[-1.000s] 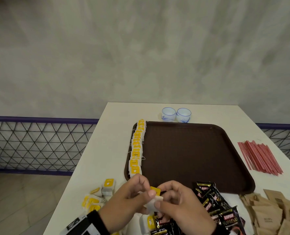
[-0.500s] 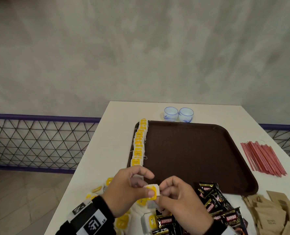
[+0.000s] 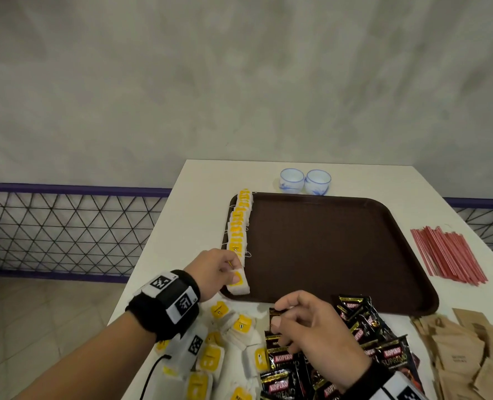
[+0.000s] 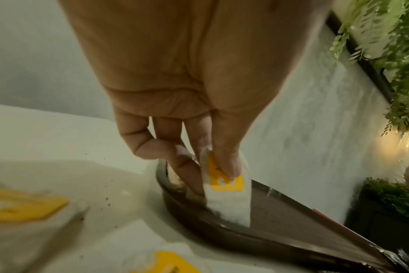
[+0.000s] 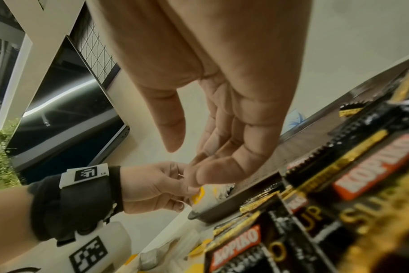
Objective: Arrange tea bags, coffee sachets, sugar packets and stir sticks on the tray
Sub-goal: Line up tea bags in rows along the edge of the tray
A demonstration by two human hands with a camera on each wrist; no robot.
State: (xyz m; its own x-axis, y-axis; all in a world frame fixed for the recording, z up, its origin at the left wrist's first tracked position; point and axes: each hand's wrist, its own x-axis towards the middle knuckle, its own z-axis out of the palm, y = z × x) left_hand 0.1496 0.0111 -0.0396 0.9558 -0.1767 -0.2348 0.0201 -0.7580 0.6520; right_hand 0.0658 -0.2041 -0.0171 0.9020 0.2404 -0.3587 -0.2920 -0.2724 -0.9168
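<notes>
My left hand (image 3: 210, 272) is pinching a tea bag (image 3: 238, 283) between thumb and fingers, its lower end touching the tray (image 3: 340, 255) at the 7 o'clock corner — the near end of the row of bags (image 3: 239, 223). My right hand (image 3: 311, 327) is hovering relaxed, holding nothing, over the sachets (image 3: 363, 342) at the tray's 6 o'clock.

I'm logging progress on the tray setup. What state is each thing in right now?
Held tea bag: pinched by left hand, touching tray's near-left corner.
Tea bag row: lined along tray's left edge.
Tray: otherwise bare.
Right hand: open above coffee sachets.
Stir sticks: off tray.
Sugar packets: off tray.
Cups: upright.
</notes>
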